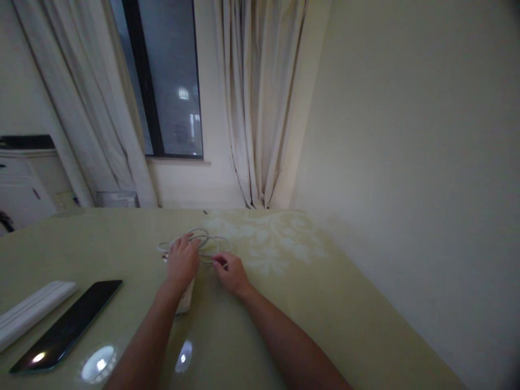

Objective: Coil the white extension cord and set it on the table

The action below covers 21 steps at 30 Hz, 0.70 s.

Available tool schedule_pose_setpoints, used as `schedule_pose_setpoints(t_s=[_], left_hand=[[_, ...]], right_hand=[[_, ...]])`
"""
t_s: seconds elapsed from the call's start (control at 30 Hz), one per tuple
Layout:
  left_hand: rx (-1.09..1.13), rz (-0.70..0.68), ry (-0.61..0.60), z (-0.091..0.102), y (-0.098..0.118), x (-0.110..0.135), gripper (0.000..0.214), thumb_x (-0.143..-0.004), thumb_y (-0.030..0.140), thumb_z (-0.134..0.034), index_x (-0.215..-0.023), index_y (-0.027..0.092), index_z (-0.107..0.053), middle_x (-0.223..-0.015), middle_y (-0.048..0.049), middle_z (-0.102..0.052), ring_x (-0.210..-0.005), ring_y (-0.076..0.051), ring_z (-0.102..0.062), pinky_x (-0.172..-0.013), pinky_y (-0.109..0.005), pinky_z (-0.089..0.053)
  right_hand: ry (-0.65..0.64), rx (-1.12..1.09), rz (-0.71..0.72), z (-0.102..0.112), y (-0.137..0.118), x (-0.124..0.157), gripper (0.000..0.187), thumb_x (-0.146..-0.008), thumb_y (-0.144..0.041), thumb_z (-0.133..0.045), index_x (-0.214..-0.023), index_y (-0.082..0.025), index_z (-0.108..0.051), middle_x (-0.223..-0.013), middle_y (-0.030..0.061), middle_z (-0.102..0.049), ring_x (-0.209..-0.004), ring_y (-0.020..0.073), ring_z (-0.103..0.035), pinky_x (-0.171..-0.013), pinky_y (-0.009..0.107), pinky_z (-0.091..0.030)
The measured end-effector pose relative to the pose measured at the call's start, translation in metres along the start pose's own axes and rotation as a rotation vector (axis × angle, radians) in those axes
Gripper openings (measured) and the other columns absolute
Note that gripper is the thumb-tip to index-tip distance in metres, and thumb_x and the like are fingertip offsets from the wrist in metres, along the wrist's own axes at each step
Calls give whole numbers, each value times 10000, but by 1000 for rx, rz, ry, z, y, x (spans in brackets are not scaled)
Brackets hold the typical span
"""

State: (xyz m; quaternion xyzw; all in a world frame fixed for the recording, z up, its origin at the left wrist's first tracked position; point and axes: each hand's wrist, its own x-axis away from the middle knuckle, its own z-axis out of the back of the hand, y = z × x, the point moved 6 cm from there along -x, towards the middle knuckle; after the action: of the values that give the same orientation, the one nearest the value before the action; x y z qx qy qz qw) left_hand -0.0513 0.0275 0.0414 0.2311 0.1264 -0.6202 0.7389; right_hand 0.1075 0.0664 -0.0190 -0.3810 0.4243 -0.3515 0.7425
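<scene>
A thin white cable (222,239) lies in loose loops on the table, beyond and between my hands. My left hand (183,261) is curled over the left part of the loops, its fingertips closed at the cable. Under that hand and wrist a long white block, apparently a power strip (186,301), is mostly hidden; only its near end shows. A small pale and dark piece, too small to name, sticks out just left of the hand. My right hand (231,272) pinches the cable between thumb and fingers at the loops' near right side.
On the left of the glossy green-yellow table (309,303) lie a black flat slab (71,325) and a long white ridged object (34,309). A tiny dark bit (205,212) sits at the far edge. A wall (406,162) borders the right side; curtains (260,108) hang behind.
</scene>
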Motion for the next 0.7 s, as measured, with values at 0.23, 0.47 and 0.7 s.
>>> schedule_pose_setpoints(t_s=[0.23, 0.47, 0.7], left_hand=[[22, -227, -179, -35, 69, 16, 340, -975, 90, -512, -1173, 196, -767, -1248, -142, -746, -1225, -299, -649, -1152, -461, -427], [51, -149, -208, -48, 70, 27, 407, -950, 36, -482, -1201, 221, -744, -1188, -145, -745, -1162, -309, -671, -965, -422, -517], [129, 18, -99, -35, 25, 18, 296, -941, 49, -441, -823, 169, -684, -889, -165, -666, -986, -374, -670, -902, -506, -506]], right_hand=[[189, 46, -99, 15, 16, -4, 201, -903, -138, -563, -1035, -214, -694, -1055, 78, -752, -990, 227, -687, -954, 371, -546], [382, 104, -184, 33, 26, -2, 300, -909, -78, -420, -1106, -233, -584, -1151, 118, -652, -1090, 242, -603, -1043, 404, -498], [347, 136, -169, 32, 22, 3, 259, -898, -75, -449, -1069, -216, -583, -1110, 113, -656, -1041, 227, -623, -961, 354, -518]])
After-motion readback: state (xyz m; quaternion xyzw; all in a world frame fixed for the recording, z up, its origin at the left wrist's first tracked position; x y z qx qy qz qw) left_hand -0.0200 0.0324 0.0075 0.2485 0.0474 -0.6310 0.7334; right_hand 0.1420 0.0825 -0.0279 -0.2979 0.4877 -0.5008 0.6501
